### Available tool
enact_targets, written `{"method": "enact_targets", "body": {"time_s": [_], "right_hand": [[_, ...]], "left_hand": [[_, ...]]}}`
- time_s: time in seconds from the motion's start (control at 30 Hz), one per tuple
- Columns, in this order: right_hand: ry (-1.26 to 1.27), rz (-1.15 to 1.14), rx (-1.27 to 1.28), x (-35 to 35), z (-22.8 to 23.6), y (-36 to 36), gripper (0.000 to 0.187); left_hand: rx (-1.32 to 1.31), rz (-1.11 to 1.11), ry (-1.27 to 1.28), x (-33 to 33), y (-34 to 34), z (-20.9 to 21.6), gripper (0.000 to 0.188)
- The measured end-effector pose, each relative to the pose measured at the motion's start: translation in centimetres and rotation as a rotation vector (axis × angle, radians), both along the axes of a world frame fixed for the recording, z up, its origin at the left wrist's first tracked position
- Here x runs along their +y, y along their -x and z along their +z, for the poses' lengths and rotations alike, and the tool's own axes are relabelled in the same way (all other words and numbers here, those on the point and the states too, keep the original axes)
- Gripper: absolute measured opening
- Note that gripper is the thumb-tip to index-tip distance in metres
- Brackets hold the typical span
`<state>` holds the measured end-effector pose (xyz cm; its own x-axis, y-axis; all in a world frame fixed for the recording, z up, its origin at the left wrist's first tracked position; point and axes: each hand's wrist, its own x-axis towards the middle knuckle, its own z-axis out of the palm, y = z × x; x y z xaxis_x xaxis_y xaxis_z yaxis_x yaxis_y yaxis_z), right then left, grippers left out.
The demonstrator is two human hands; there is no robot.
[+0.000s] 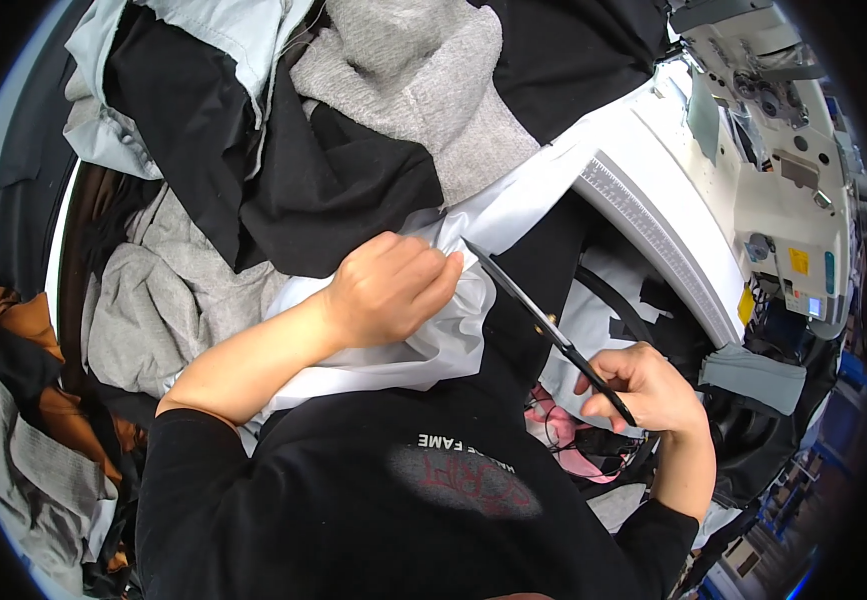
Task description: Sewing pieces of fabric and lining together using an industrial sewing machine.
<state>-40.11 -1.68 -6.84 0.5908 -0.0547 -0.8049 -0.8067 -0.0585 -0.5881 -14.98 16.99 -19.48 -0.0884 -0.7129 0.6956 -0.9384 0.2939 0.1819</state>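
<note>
head view: the person's left hand grips the white cloth in a loose fist, its fingers curled and pressed together, with the cloth gathered just beyond the knuckles; the thumb's exact place cannot be told. the cloth runs from the fist up and to the right toward the white table edge, while more of it hangs in folds under the left wrist, over the person's lap.

the right hand holds the black-handled scissors, thumb and fingers bent around the handle loops. the blades point up and to the left, their tips at the white cloth, just beside the left fist. they lie close together, and whether cloth sits between them cannot be told.

above the left hand lie a black fabric piece, a grey knit piece and a pale blue fabric piece. a grey heap of cloth spreads beyond the left forearm. on the right, a ruler strip follows the curve of the table edge, near a sewing machine, and a folded grey-blue cloth lies beyond the right hand.
</note>
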Motion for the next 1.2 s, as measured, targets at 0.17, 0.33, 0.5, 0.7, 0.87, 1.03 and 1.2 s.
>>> {"method": "enact_targets", "body": {"time_s": [0.17, 0.33, 0.5, 0.7, 0.87, 1.03, 1.2], "right_hand": [[0.211, -0.217, -0.046, -3.2, 2.2, 5.7, 0.037], [0.618, -0.520, -0.269, -7.1, -0.4, 7.1, 0.033], [1.037, -0.628, -0.110, -15.3, -6.0, 6.4, 0.032], [1.707, -0.520, 0.101, -19.3, -7.3, 2.0, 0.026], [1.803, -0.016, -0.617, -11.8, -7.2, -2.5, 0.043], [1.339, 0.460, -1.054, -1.1, -4.4, -8.1, 0.054], [1.444, 0.517, -1.238, -0.7, -5.2, -9.7, 0.014]], "left_hand": [[0.295, 0.006, -0.094, 0.3, 0.0, 0.0, 0.028], [0.698, 0.092, -0.201, -0.7, 1.2, 1.9, 0.019], [1.017, 0.107, -0.461, 0.0, 1.4, 2.9, 0.008], [1.549, 0.013, -0.534, 0.2, 1.7, 2.4, 0.005], [1.600, 0.013, -0.551, 0.0, 1.7, 2.8, 0.003], [1.292, 0.000, -0.519, -1.2, 2.5, 3.6, 0.007], [0.990, -0.029, -0.328, -1.5, 2.2, 5.3, 0.011]]}}
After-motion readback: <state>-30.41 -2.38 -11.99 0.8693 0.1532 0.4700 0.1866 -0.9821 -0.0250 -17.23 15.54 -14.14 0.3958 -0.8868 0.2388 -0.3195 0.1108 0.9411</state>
